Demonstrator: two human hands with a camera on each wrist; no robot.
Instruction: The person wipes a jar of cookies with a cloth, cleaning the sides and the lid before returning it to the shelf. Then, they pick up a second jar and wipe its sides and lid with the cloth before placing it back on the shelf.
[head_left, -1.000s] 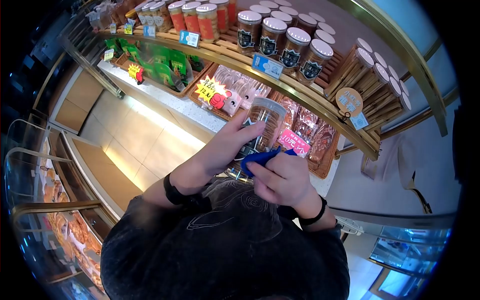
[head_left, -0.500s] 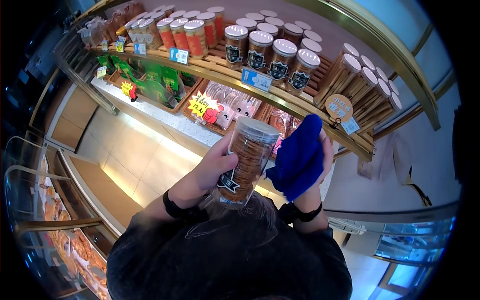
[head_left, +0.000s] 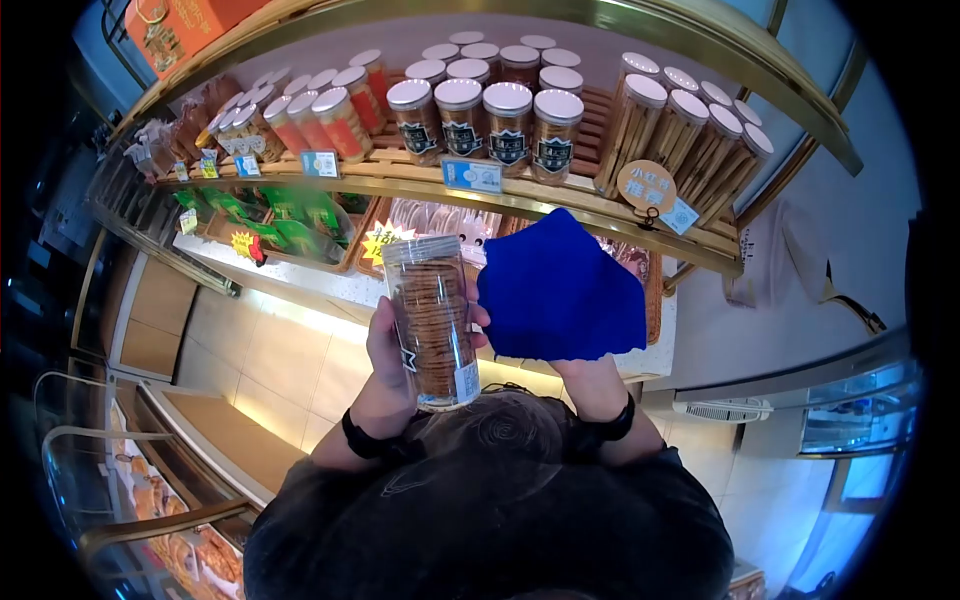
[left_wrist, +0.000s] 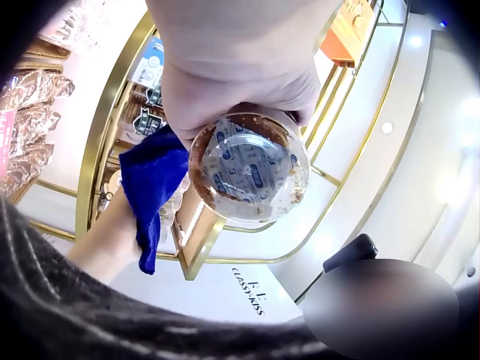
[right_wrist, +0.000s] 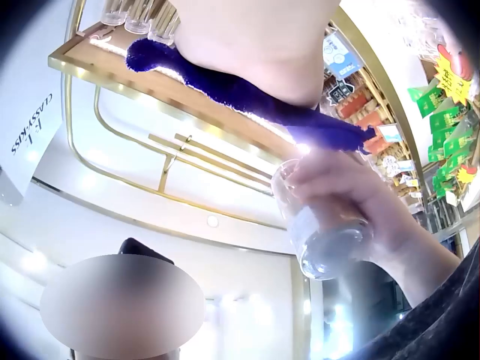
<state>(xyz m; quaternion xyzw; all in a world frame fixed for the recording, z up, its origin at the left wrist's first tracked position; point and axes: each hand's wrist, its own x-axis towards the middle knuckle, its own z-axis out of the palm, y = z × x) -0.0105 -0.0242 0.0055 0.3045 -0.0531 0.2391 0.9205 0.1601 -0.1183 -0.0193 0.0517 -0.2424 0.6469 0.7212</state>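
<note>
A clear jar point(head_left: 435, 320) of stacked brown cookies stands nearly upright in the head view, gripped by my left hand point(head_left: 388, 365), with the thumb side at its left and fingertips showing at its right. Its rounded base point(left_wrist: 251, 169) faces the left wrist view. A blue cloth point(head_left: 565, 290) is spread over my right hand point(head_left: 590, 380), just right of the jar, and hides the fingers. In the right wrist view the cloth point(right_wrist: 247, 105) lies across the far end of that hand point(right_wrist: 262, 45), close above the jar point(right_wrist: 307, 225).
Beyond the hands runs a wooden shelf point(head_left: 365, 183) with a gold edge, bearing several white-lidded jars point(head_left: 507, 130) and price tags. Below it are baskets with green packets point(head_left: 300, 215) and other bagged goods. A bread case point(head_left: 180, 510) stands at lower left.
The jar has moved left and stands more upright, its label turned toward the left side. The cloth, bunched against the jar a second ago, is now spread wide beside it. The head view has shifted.
</note>
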